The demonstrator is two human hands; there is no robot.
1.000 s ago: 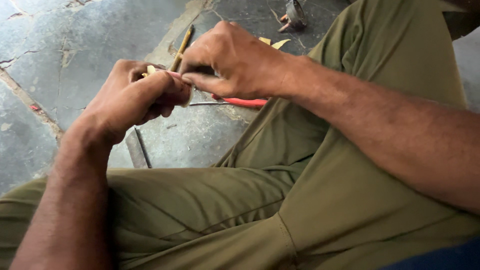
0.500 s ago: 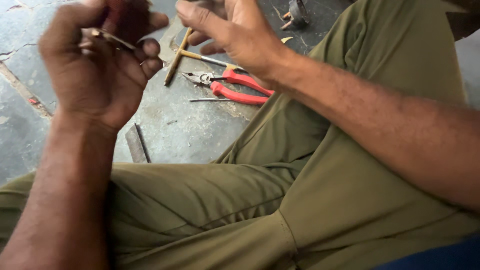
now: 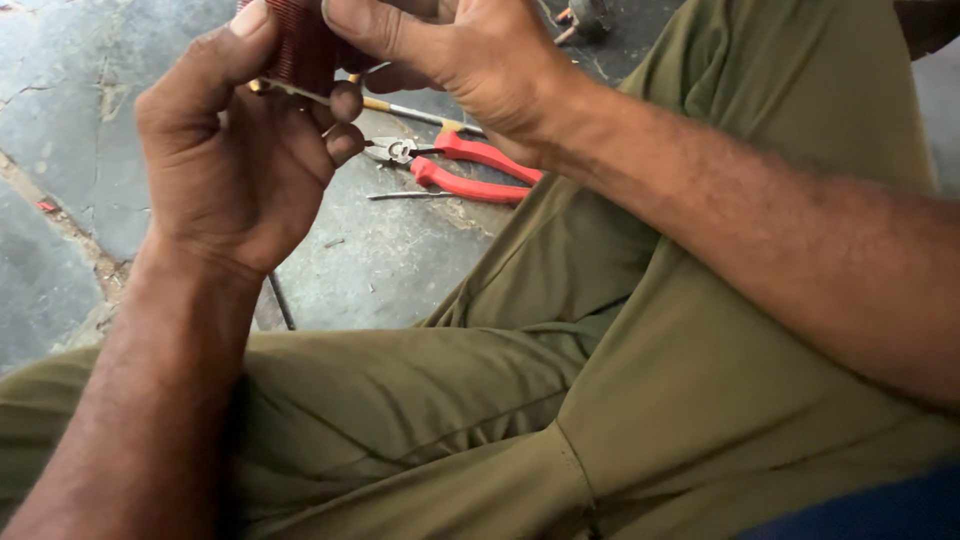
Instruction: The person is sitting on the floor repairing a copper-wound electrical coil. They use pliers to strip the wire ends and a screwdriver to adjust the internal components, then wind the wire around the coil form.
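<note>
Gripping dark red coil two-handed

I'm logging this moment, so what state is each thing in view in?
Left hand: raised, closed around the reddish ribbed piece.
Right hand: raised, fingers pinching the same piece.
Reddish ribbed piece: held off the floor between both hands, partly hidden.
Red-handled pliers: lying on the stone floor, untouched; jaw opening unclear.
Thin metal rod: lying flat beside the pliers.

No packages, labels, signs or screens are seen in the head view; nothing of that kind is observed on the floor or in the hands.
</note>
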